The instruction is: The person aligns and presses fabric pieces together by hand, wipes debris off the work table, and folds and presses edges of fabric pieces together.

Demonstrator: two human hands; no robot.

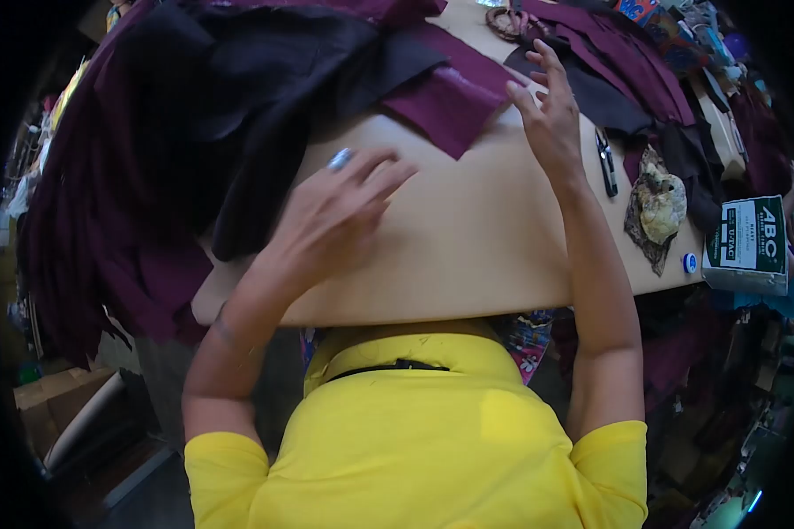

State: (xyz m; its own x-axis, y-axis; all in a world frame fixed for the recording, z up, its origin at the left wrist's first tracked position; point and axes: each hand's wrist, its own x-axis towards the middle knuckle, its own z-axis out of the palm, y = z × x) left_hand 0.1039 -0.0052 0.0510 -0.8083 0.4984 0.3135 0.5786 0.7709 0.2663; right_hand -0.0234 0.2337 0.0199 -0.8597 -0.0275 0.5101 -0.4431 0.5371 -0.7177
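Observation:
My left hand (pixel 340 212) hovers over the near left part of the table, its fingers loosely bent and somewhat blurred, with a ring on one finger. Nothing shows in its grasp. A black cloth (pixel 238 97) lies just beyond and left of it. My right hand (pixel 551 119) is raised at the right, palm turned inward and fingers apart, holding nothing. Close to its fingertips is a maroon fabric piece (pixel 459 97) with a pointed corner toward me. Small dark thread snips (pixel 606 163) lie right of my right wrist.
The pale table (pixel 450 256) has its rounded edge at my waist. Maroon fabric strips (pixel 88 203) hang over its left side. At right are a stained crumpled cloth (pixel 660 207), a blue cap (pixel 690 264) and a green-and-white ABC can (pixel 750 242). Brown ring-shaped handles (pixel 505 24) sit at the back.

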